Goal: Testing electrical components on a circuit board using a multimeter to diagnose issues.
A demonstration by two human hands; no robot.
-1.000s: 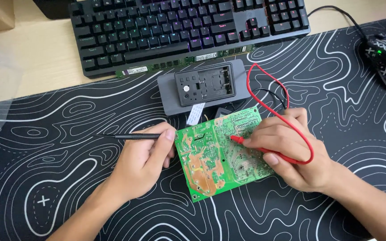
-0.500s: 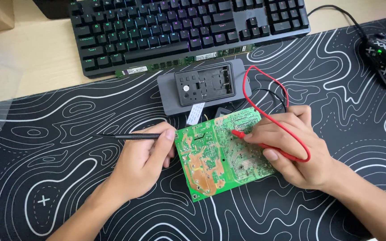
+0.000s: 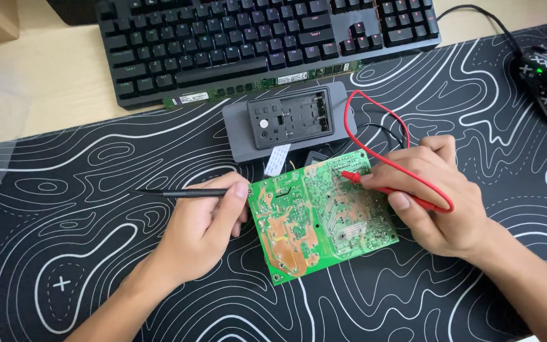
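- The left hand [image 3: 201,225] is lying on the black desk mat with white contour lines [image 3: 83,209], its fingers closed around a slim black probe [image 3: 182,193] that is pointing left, away from the board.
- The green rectangular circuit board [image 3: 314,218] is lying solder side up on the mat between the two hands, tilted, with the left thumb touching its left edge.
- The right hand [image 3: 435,196] is pinching a red probe [image 3: 375,185], whose tip is resting on the upper right part of the board.
- A red wire [image 3: 362,101] is looping up from that probe, with a black wire [image 3: 387,130] just beside it.
- A grey box with an open dark panel [image 3: 289,120] is sitting just beyond the board.
- Farther back, a black keyboard [image 3: 261,38] is resting on the pale wooden bench [image 3: 52,88], and a black mouse [image 3: 546,82] is sitting at the mat's far right.
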